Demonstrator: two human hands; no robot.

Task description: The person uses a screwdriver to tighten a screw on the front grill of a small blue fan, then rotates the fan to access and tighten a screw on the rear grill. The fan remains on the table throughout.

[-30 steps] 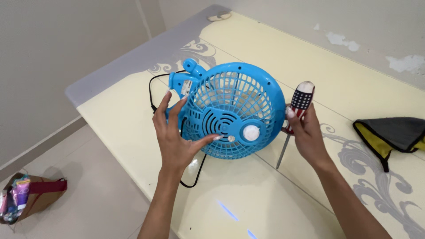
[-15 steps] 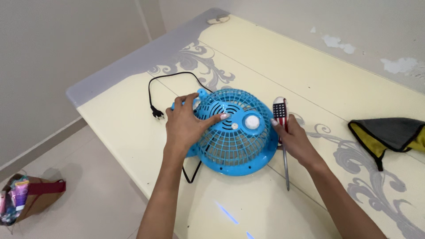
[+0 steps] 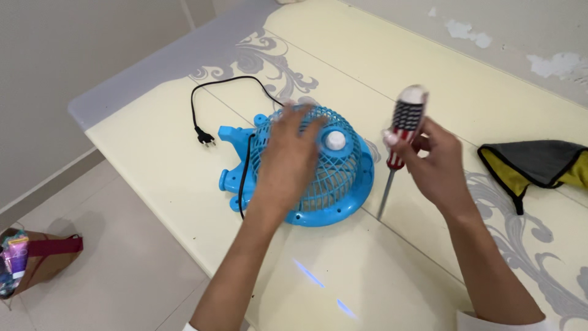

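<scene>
A small blue table fan [image 3: 334, 202] lies grille-up on the cream table [image 3: 159, 159], its white hub facing me. My left hand [image 3: 289, 156] rests flat on the front grille, fingers spread and blurred. My right hand [image 3: 432, 162] grips a screwdriver [image 3: 398, 144] with a striped red, white and black handle, held upright to the right of the fan, its metal shaft pointing down toward the table. The fan's black cord [image 3: 211, 101] loops behind it, and the plug lies to the left.
A grey and yellow cloth [image 3: 536, 162] lies at the table's right side. On the tiled floor at lower left sits a brown bag [image 3: 37, 260] with colourful contents. The table's left edge runs close to the fan.
The fan went from held upright to lying flat on the table, grille up. My left hand shifted onto the grille. My right hand raised the screwdriver more upright.
</scene>
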